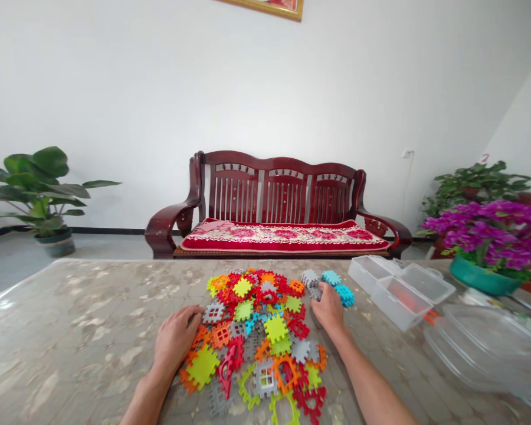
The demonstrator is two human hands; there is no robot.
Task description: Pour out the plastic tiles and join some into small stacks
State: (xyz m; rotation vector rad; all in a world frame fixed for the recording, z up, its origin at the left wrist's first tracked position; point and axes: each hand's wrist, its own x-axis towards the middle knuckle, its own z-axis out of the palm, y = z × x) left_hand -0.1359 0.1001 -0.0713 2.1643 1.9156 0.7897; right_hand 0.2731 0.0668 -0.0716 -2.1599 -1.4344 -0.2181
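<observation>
A heap of interlocking plastic building tiles in red, orange, lime, grey and blue covers the middle of the table. At its left edge my left hand (177,337) rests palm down, fingers loosely extended beside a grey window tile (213,313). My right hand (328,309) is at the heap's upper right, with thumb and forefinger closed around a small grey tile (315,293). Just beyond it lies a grey stack of tiles (310,278). Blue tiles (345,295) sit close to the right of these fingers. A lime tile (203,366) lies near my left wrist.
Clear plastic boxes (400,301) stand open at the right, with something orange inside one. Nearer are transparent lids or trays (482,342). Purple flowers in a green pot (487,276) occupy the right side. A wooden bench (278,200) is beyond the patterned tabletop (92,330).
</observation>
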